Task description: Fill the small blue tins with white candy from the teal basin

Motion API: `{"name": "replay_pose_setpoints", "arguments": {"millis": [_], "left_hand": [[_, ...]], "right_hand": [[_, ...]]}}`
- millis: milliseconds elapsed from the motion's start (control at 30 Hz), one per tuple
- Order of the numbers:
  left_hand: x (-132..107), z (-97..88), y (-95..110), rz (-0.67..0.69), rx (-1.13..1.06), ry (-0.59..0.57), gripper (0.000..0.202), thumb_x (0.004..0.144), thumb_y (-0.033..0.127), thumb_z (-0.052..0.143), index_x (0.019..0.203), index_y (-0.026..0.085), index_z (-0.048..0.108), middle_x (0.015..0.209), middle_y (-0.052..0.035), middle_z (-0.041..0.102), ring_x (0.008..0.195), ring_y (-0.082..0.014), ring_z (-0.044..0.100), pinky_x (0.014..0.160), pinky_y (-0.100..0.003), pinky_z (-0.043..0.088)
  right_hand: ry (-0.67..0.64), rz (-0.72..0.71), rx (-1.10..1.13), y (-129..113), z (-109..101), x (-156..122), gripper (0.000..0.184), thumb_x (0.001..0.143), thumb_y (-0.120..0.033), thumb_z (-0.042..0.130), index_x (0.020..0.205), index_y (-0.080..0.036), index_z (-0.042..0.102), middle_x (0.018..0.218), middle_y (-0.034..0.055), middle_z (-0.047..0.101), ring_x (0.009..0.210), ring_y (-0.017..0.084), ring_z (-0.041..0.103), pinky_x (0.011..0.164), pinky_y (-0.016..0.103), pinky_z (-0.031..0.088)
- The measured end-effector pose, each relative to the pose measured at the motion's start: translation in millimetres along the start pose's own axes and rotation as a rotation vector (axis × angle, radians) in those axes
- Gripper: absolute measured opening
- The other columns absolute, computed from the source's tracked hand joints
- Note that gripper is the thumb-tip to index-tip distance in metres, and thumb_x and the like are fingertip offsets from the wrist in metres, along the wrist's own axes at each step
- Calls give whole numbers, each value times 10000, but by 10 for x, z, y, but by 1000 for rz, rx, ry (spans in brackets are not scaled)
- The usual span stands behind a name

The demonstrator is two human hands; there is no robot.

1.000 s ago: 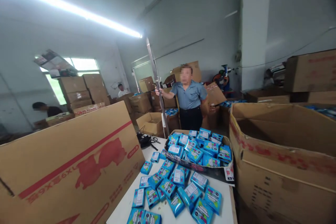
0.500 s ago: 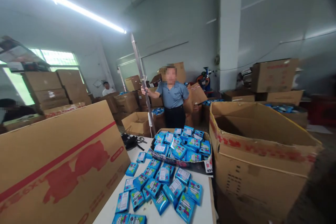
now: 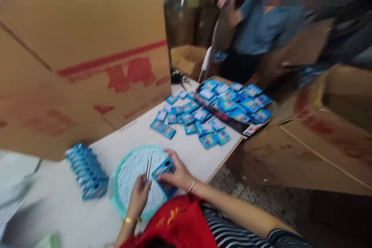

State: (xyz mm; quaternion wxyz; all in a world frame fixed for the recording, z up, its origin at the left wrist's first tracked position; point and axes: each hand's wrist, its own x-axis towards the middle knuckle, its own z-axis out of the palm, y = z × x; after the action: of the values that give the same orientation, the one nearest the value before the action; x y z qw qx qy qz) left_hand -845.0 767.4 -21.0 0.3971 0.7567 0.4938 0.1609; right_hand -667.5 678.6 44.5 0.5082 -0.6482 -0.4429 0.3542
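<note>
Cloth (image 3: 180, 226) of red colour covers my front, nearest of all. Just beyond it, my two hands are apart from each other, both above the basin (image 3: 115, 186), which has a teal rim and a pale, grainy filling (image 3: 132, 168). My left hand (image 3: 138, 195) is closed around a slim metal tool (image 3: 148, 168), whose end points upward. My right hand (image 3: 178, 174) grips one blue packet (image 3: 165, 180), tilted, with thumb on its near face and fingers behind. So the packet is over the right part of the basin, near the tool but, as it seems to me, not touching it. Because of the blur, I cannot tell if the packet is open.

I judge that the step in hand is the handling of this single packet with the tool ready beside it. The next move, in my opinion, calls for a firm hold on the packet and careful control of the tool's direction.

To the left of the basin, a tight row of blue packets (image 3: 87, 172) stands on the white table (image 3: 200, 162). Farther, loose blue packets (image 3: 188, 118) lie scattered before a dark-walled tray (image 3: 222, 117), heaped with more. A large carton (image 3: 130, 104) stands at left, another carton (image 3: 290, 155) at right. Behind the tray, a person in blue shirt (image 3: 255, 27) holds a pole (image 3: 215, 38).
</note>
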Motion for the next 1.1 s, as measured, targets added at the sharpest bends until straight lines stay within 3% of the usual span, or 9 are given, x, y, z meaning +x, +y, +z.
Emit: {"name": "replay_pose_setpoints", "arguments": {"millis": [100,233,333,400,533,733,833,933,1100], "left_hand": [[-404,-213,-374,-65,69,-81,393,846,417,474,1124,153,559,964,-73,691,871,-215,655,814,-361,522],[-498,-531,-593,-84,218,-173,436,811,450,461,1125,174,585,1159,-115,663,1038,-254,625,933,-383,469],[-591,-699,-659,-109,317,-291,372,825,440,453,1062,202,611,1046,-92,698,945,-248,640,861,-363,481],[-643,-711,-678,-133,407,-331,256,805,391,496,935,217,630,890,-74,706,819,-245,639,758,-342,479],[-552,-352,-669,-147,438,-309,75,755,260,576,718,196,593,739,-71,656,723,-234,619,676,-312,436],[-78,614,-561,-123,293,-180,190,866,286,482,952,156,590,962,-123,660,916,-225,621,814,-322,461],[30,766,-573,-116,217,-143,222,869,273,467,1008,142,580,970,-125,662,912,-217,618,827,-328,470],[-6,608,-637,-87,148,-141,272,851,335,504,1023,140,585,953,-104,672,869,-204,621,801,-319,484],[-159,17,-632,-18,97,-131,344,840,419,517,1045,153,588,944,-77,675,831,-191,612,774,-321,496]], "right_hand": [[-168,94,130,81,-22,-250,895,598,-380,826,1355,-236,370,1055,18,577,872,163,591,843,325,511],[-304,296,375,190,-234,-344,732,635,-404,782,1265,-234,450,927,-10,626,753,134,620,729,293,543],[-368,458,547,307,-337,-383,595,639,-410,778,1137,-228,506,917,-12,661,789,147,648,745,315,557],[-326,524,591,390,-361,-385,497,637,-399,784,1026,-218,535,921,-6,672,809,155,650,764,334,557],[-90,518,602,539,-335,-303,428,631,-384,796,931,-217,540,890,-11,667,826,163,642,792,343,551],[43,416,421,689,-285,-123,500,606,-419,793,985,-227,530,946,13,648,910,193,619,866,364,523],[54,352,337,749,-267,-116,526,645,-420,761,1059,-237,494,1024,31,631,984,200,599,901,360,500],[39,267,235,810,-256,-138,468,709,-397,715,1077,-229,479,1037,42,618,978,193,593,903,347,487],[-9,77,1,840,-238,-97,383,784,-349,653,1114,-213,514,1069,56,616,984,201,586,908,359,476]]}}
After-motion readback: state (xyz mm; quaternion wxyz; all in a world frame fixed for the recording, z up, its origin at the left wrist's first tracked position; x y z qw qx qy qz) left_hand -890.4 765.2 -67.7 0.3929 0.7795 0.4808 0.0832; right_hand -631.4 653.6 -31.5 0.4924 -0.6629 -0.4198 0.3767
